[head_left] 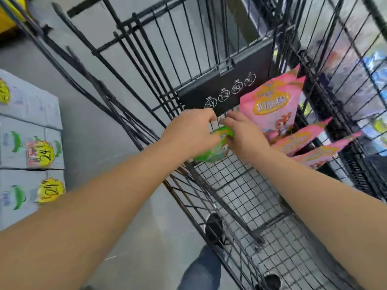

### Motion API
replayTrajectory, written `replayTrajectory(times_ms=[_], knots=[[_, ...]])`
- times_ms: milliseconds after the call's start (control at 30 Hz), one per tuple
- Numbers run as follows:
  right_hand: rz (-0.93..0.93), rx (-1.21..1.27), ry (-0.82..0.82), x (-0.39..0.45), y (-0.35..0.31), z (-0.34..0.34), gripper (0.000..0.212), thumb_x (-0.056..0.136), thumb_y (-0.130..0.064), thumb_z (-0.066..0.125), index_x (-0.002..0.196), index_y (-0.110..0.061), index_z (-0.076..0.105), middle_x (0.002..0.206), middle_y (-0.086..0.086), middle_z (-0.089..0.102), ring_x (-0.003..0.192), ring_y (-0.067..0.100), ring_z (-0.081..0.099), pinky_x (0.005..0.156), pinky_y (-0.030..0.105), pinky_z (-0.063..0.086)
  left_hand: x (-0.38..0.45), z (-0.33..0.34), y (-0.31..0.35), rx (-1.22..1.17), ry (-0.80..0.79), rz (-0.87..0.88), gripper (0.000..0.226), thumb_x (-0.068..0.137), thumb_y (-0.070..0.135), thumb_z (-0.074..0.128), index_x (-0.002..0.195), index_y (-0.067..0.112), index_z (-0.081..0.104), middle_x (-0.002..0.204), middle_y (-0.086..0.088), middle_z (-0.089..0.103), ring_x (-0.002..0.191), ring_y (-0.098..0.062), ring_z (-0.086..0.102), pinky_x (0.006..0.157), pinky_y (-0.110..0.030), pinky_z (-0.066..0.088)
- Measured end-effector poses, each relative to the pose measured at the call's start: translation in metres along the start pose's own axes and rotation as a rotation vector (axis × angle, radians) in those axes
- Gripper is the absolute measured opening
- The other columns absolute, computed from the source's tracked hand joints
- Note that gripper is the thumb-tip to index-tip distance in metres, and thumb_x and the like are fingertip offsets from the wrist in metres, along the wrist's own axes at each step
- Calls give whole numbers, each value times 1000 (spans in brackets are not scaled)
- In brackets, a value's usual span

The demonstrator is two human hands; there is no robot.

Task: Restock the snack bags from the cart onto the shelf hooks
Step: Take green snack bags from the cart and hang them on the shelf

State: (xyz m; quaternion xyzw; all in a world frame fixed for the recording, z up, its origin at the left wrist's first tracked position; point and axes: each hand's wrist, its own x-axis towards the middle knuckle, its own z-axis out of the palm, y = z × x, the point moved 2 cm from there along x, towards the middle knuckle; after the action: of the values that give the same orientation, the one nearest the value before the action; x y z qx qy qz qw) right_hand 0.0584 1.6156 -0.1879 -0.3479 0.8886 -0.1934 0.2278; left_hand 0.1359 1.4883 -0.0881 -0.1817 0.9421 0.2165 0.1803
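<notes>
Bare forearms outstretched into the cart point(240, 195), both hands point(217, 132) curled around one green snack bag point(213, 149).

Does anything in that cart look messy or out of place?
Nothing looks spilled or torn. The pink snack bags lean at different angles against the cart's right side, loosely piled. Both hands, left and right, hold a green snack bag.
</notes>
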Motion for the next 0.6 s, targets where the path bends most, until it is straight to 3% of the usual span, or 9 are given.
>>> replayTrajectory(times_ms=[100,167,267,467,533,600], knots=[[10,-115,-61,0,-2,9,23,88,-11,58,108,-12,69,113,12,63,102,35,62,80,44,52,3,3,-4,18,-13,-3,51,83,43,62,131,27,54,129,5,61,119,-19,56,96,-40,50],[55,-100,-15,-11,-2,11,15,90,-19,59,96,-11,69,99,13,66,92,37,63,73,45,52,4,9,-3,88,-56,34,52,83,41,61,132,27,52,129,3,59,120,-22,55,95,-42,51],[111,-47,85,-39,-3,14,18,91,-28,60,93,-12,69,90,8,68,86,35,63,65,41,51,1,19,2,195,-98,102,47,83,41,63,126,23,53,121,0,59,113,-26,57,87,-46,53],[231,218,193,-104,1,-10,11,89,-16,63,82,-9,69,74,4,61,73,24,53,61,33,27,-7,35,14,289,-197,179,30,81,33,63,110,27,60,102,1,63,101,-25,58,77,-40,54],[275,261,203,-132,9,-25,11,90,-16,64,85,-9,72,75,3,62,73,19,52,62,29,26,-14,37,28,226,-201,188,31,83,30,65,114,29,63,103,2,63,103,-23,57,77,-35,51],[319,307,212,-157,17,-39,11,90,-17,64,90,-10,74,78,1,63,76,17,53,64,27,30,-21,40,42,50,-231,145,28,81,29,71,109,29,68,94,4,61,90,-19,57,70,-26,42]])
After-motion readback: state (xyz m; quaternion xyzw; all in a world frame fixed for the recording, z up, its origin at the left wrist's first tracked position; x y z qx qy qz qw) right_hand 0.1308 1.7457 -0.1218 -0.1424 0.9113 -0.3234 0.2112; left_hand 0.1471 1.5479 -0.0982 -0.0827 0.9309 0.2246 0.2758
